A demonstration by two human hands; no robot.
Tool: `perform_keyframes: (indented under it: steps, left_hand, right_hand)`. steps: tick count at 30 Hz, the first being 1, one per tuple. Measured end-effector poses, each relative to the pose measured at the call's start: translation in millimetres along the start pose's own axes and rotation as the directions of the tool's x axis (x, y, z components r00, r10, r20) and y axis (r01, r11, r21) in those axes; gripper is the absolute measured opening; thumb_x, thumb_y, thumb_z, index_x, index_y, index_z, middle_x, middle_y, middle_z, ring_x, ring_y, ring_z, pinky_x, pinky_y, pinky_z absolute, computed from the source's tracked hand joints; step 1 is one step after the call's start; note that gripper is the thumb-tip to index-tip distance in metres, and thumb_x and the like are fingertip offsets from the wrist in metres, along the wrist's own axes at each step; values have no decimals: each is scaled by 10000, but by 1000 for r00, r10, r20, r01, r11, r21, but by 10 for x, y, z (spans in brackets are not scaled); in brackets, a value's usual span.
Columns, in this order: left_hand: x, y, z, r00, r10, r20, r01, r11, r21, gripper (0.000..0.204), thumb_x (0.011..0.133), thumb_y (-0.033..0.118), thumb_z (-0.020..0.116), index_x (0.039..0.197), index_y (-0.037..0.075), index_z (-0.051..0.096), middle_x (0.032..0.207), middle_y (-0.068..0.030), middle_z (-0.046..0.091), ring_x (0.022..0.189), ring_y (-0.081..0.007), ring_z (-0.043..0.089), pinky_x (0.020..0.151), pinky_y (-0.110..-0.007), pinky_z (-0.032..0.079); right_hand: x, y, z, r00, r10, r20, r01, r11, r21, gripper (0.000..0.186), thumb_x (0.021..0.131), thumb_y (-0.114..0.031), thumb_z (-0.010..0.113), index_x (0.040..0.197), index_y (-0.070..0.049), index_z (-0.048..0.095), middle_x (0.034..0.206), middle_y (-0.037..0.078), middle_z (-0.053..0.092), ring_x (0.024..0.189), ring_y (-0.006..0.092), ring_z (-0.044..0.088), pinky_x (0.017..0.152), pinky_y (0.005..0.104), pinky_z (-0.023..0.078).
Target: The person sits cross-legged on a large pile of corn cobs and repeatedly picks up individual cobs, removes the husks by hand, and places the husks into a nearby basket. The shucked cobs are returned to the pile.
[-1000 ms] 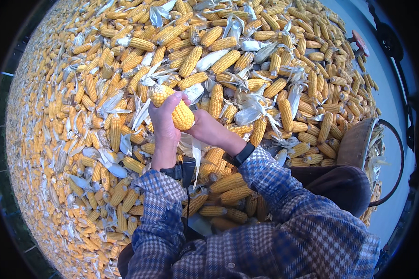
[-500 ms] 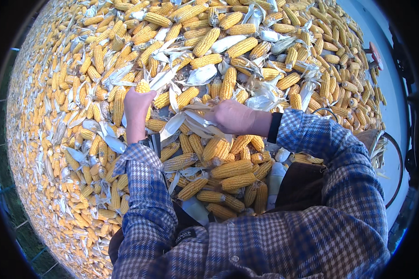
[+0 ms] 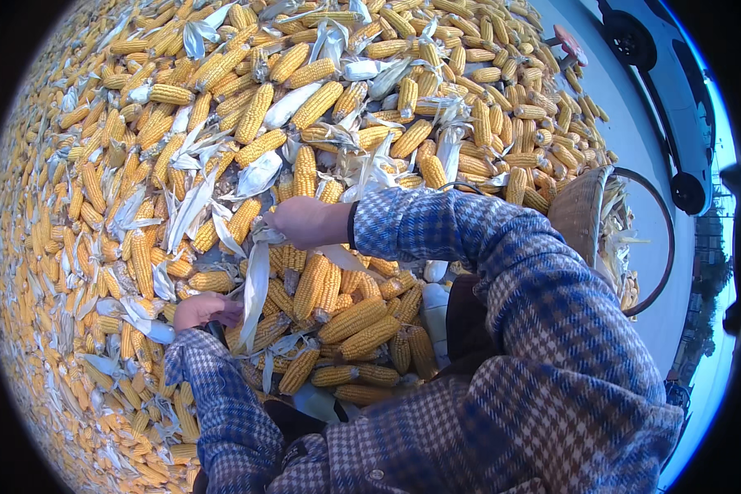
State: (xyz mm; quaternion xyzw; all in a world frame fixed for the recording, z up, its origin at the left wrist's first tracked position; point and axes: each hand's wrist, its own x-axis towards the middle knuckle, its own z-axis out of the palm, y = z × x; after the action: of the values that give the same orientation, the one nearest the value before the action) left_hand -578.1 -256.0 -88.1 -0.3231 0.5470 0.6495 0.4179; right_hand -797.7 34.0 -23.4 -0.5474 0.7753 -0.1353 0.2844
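corn cobs point(image 3: 311, 286) below the right fingers point(image 3: 275, 219) pinching pale husk point(image 3: 256, 284) look bare, leafy husks point(image 3: 259, 176) left above, can't tell left fingers' point(image 3: 232, 311) grip

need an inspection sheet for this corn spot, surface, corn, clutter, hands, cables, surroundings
Surface: pale grey pavement at right; heaped long yellow corn cobs elsewhere.
Job's things: the cobs; pale papery husk strips at the right hand.
Clutter: loose pale dry husks scattered among cobs.
Hands: right closed on the strips; left hand beside them, grip unclear.
Cables: thin dark curved line beyond right plaid sleeve; cannot tell what.
Surroundings: tan woven basket, pale car.
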Motion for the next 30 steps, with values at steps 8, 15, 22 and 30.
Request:
perform_keyframes:
  steps: [8,15,22,30]
  left_hand:
    - [665,526,-18,975,-122,-184,185,909,374,346,901,311,773,984,-17,701,801,-66,701,652,-174,681,583,-322,524]
    - [1055,646,-70,952,147,-267,32,823,567,303,889,276,783,787,7,688,657,-45,656,535,-113,596,461,-283,416]
    - [747,921,244,876,405,-262,-93,674,733,355,808,323,829,809,-16,722,750,-105,709,682,-200,658,676,-350,522]
    - [389,1392,1151,847,494,-195,-161,588,793,533,822,358,810,1175,-19,676,1019,-200,712,938,-327,698,843,-409,546]
  right_hand:
    - [-3411,1259,-2705,535,319,-782,-703,681,-203,647,764,-61,704,1378,-61,501,921,250,713,825,398,725,691,481,584]
    - [-6389,1112,-1558,-246,747,-618,-961,-103,258,804,768,-275,785,1473,-83,449,1291,278,640,1229,425,605,1025,467,487]
    - [-5419,1481,-1521,74,896,-438,-990,12,-143,430,784,-294,800,1092,-7,712,1074,212,719,1036,377,685,901,479,539]
    - [-2096,1561,-731,949,314,18,-314,949,-26,834,863,-292,783,1559,-118,358,1451,242,491,1260,420,563,1072,490,461]
